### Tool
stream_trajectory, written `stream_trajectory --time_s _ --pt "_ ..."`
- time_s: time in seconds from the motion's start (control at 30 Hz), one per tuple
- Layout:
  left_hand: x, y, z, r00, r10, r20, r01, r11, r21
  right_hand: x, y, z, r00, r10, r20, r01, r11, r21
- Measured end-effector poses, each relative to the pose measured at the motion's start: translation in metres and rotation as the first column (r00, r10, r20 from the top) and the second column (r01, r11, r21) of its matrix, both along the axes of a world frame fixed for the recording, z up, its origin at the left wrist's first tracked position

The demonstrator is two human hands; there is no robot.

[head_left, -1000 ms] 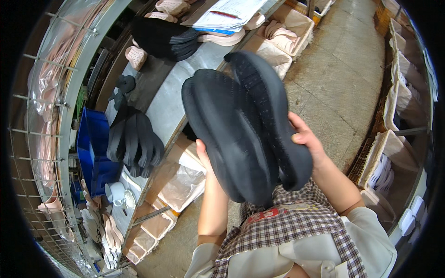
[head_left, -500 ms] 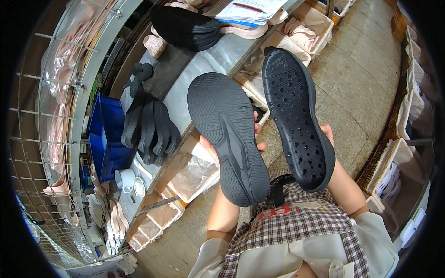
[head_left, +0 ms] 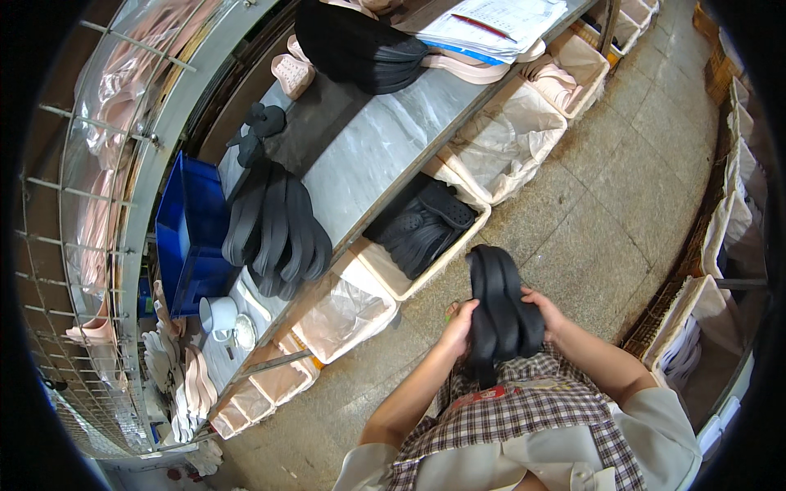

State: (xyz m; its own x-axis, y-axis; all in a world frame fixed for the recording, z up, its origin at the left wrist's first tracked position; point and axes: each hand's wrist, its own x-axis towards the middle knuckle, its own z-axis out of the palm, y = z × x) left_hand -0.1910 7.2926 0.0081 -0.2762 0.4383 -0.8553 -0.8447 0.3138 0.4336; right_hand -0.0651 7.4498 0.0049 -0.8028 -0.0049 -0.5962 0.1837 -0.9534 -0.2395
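Note:
In front of my checked apron, a pair of black shoe soles (head_left: 501, 304) is pressed together side by side, with the curved side edges facing up. My left hand (head_left: 461, 326) is closed on the left side, its thumb on top. The opposite side is gripped by my right hand (head_left: 544, 314), whose fingers partly hide behind the soles. On the metal bench to the left lies a row of similar black soles (head_left: 274, 233) standing on edge. Beneath the bench edge, black perforated shoe parts (head_left: 427, 227) fill a white lined basket (head_left: 395, 290).
A blue bin (head_left: 187, 237), a white mug (head_left: 218, 314) and black small parts (head_left: 260, 124) sit along the bench (head_left: 368, 131). Farther back are more black soles (head_left: 360, 53) and papers with a red pen (head_left: 487, 29). Baskets (head_left: 684, 319) line the right; wire mesh (head_left: 74, 245) stands left.
The two soles, held apart with one bottom and one studded inner face showing, are now together and turned on edge, lower and nearer my apron. The view has shifted slightly.

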Motion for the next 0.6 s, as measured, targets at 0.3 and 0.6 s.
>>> stream_trajectory --time_s 0.3,0.6 --pt "-0.160 -0.074 -0.011 0.735 0.316 -0.600 -0.431 0.901 -0.055 -0.181 0.024 -0.040 0.980 0.160 0.121 -0.197 0.639 0.744" --pt "-0.166 0.058 0.092 0.638 0.185 -0.747 0.195 0.900 0.389 -0.129 0.039 0.002 1.000 0.006 -0.023 0.011 0.733 0.680"
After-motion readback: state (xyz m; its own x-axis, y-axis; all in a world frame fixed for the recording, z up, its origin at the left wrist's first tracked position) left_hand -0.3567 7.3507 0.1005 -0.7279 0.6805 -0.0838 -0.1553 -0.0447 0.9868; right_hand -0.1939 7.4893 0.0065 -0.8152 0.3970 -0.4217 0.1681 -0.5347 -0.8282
